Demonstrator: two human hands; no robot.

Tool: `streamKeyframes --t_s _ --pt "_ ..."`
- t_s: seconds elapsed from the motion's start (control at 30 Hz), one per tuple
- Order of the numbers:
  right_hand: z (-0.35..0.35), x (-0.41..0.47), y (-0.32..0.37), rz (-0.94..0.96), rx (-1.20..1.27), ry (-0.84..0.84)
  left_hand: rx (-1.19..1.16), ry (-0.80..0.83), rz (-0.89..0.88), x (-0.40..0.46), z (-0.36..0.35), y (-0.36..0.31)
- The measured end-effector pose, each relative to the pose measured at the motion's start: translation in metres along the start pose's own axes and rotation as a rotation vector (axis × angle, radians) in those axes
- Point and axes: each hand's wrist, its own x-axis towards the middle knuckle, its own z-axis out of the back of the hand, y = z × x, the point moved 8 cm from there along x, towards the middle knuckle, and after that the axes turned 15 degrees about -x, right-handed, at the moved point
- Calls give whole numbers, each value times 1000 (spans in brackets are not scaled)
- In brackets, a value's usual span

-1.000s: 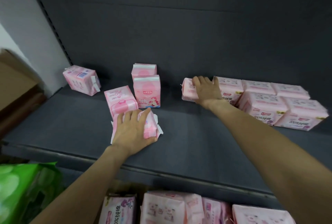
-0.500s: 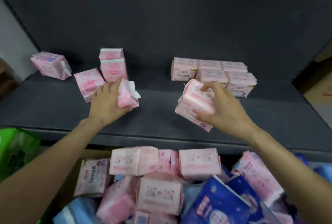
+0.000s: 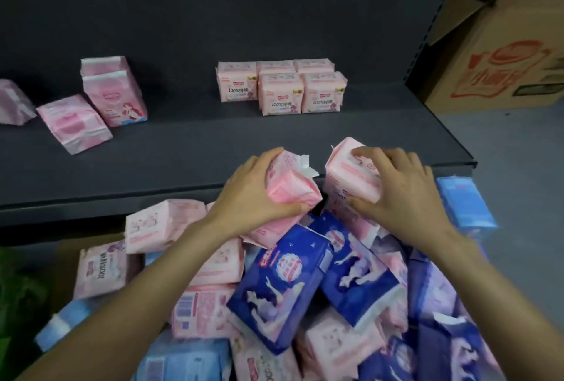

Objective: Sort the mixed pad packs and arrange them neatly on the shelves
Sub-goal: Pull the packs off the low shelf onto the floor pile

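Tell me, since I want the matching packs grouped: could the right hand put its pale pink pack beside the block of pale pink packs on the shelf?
Probably yes: bare shelf lies between right hand and block.

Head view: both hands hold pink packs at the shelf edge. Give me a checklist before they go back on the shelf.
1. Left hand grips darker pink pack: ok.
2. Right hand grips pale pink pack: ok.
3. Bare shelf ahead of both hands: ok.
4. Pale row neat, room beside it: ok.
5. Left group tidy: not ok, one pack lies tilted.
6. Pack prints match those groups: cannot tell.
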Motion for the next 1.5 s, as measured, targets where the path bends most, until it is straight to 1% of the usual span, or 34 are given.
streamKeyframes --t_s 0.07,0.17,0.23,0.27,0.33,0.37,0.43,0.47,0.5,0.57,0.63,0.67,0.7,0.77,0.8,0.83,0.87,0.93,0.97,1.03,1.13,1.17,1.27,1.3,1.33,1.5 --pt "-9 -22 -10 -37 -9 48 55 66 -21 -5 -21 -6" --pt "-14 -54 -31 -129 28 46 160 178 -70 -10 -45 -21" --pt "-11 -71 -48 -175 48 65 162 271 -66 -13 -57 -31" --pt "-9 -78 -55 -181 48 102 127 321 -45 -15 -64 -32" --pt "-10 -89 -62 -143 1 229 -1 435 26 -25 -82 -30" --pt "-11 -94 -63 -90 -58 295 -45 495 50 -33 -93 -30" --pt "-16 -100 -61 -9 -111 381 -18 559 32 -46 -112 -30" --pt "-17 -102 -60 -7 -92 366 34 540 -14 -47 -116 -31" --pt "-17 -101 -60 -46 -44 322 76 487 -64 -45 -115 -34" --pt "-18 -100 -67 -154 61 208 73 335 -108 -32 -104 -37" --pt "-18 -96 -67 -118 52 93 14 191 -119 -18 -93 -34" --pt "-22 -94 -68 -99 62 93 33 156 -135 -14 -93 -32" --pt "-29 -91 -69 -87 114 159 96 158 -153 -11 -98 -30" --pt "-53 -91 -67 -45 311 384 298 242 -177 -13 -118 -21" --pt "-62 -92 -64 -16 367 462 395 290 -185 -17 -129 -15" --pt "-69 -93 -62 16 345 476 466 335 -197 -21 -138 -11" --pt "-72 -91 -63 37 262 431 513 374 -213 -25 -145 -8" --pt "-70 -88 -61 78 11 281 545 414 -247 -29 -148 -8" --pt "-66 -88 -57 79 -58 225 535 422 -248 -29 -145 -8" --pt "-58 -89 -48 100 -92 155 491 453 -221 -27 -139 -3" --pt "-57 -93 -40 164 -86 141 399 582 -207 -34 -142 2" --pt "-55 -93 -39 162 -60 164 356 632 -219 -38 -146 2" --pt "-49 -91 -42 76 11 258 263 757 -255 -53 -159 1" --pt "-48 -92 -41 68 27 280 255 758 -270 -55 -161 1" --pt "-48 -94 -38 69 50 281 251 724 -291 -55 -159 0" --pt "-41 -93 -34 45 126 137 222 399 -419 -38 -121 -15"
